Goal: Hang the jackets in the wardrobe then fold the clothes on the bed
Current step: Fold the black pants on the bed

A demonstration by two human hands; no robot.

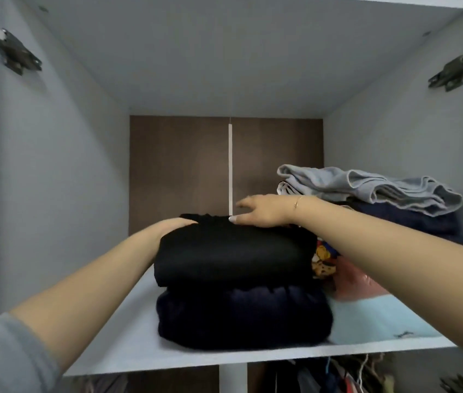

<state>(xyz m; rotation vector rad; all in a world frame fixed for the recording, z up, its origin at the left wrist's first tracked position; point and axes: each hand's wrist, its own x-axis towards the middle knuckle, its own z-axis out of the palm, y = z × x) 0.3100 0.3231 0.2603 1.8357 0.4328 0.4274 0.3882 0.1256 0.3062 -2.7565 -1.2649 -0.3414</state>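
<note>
both hands flat and apart on the folded black garment [233, 251], left hand [178, 224] at its left edge, right hand [264, 212] nearer the back, long axis left-right.

The wardrobe shelf [145, 355] and side walls look like smooth, matt pale-grey laminate, while the back panel [179, 165] shows a brown wood-grain finish. The folded black garment [230, 253] and the navy one [241, 319] beneath are soft matt cloth (the navy looks slightly fleecy). The grey garment [366, 185] is a knit jersey. The hinges [14, 52] are dull dark metal.
</note>
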